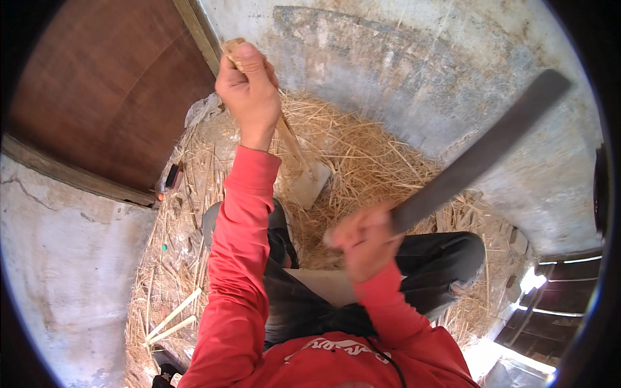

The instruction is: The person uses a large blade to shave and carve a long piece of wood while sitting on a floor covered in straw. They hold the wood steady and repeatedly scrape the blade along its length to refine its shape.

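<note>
My left hand (250, 84) is raised at the upper left, its fingers wrapped round the top of a long, pale bamboo strip (292, 141). The strip slants down past my wrist, and its lower end meets a flat pale block (309, 187) on the straw; whether it presses on it I cannot tell. In front of my body my right hand (367, 240), blurred by motion, grips a machete; its handle is mostly hidden in my fist. The broad dark blade (482, 152) points up and to the right, apart from the strip.
Straw and shavings (362, 152) cover the floor. Split strips (171, 323) lie at the lower left, a small dark object (173, 176) by the brown door panel (110, 97). A worn plaster wall (414, 71) curves round the far side. My bent legs (440, 258) frame a pale board (330, 284).
</note>
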{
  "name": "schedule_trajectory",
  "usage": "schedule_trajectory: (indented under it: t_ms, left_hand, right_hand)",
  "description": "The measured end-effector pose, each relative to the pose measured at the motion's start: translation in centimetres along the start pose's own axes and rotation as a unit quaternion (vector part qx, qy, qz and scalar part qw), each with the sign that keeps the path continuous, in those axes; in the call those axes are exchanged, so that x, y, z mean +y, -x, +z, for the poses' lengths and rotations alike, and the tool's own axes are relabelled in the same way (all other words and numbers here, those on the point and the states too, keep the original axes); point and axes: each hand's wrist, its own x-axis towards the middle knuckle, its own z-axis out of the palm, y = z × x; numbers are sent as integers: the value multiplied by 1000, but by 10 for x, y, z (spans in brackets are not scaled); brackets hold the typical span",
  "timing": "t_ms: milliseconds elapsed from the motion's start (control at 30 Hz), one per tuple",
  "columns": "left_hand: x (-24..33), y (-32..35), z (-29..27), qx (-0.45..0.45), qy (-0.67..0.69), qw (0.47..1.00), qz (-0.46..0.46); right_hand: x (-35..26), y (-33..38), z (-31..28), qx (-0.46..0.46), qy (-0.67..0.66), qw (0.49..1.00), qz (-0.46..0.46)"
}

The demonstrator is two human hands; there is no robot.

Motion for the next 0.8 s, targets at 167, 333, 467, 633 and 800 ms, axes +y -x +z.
schedule_trajectory:
  t_ms: [167,333,467,633,800]
  left_hand:
    - [4,4,10,18,-5,1000,18]
    - [7,12,5,0,-12,1000,15]
    - [4,14,15,6,-16,999,38]
    - [3,13,22,36,-55,996,56]
    - [3,8,4,31,-25,999,33]
  right_hand:
    - [59,35,-73,9,132,864,485]
    - [-46,-13,-22,-31,96,951,291]
    - [-69,-22,10,-54,-148,987,32]
    - [80,42,-83,-46,212,902,373]
    - [94,48,-117,170,101,845,496]
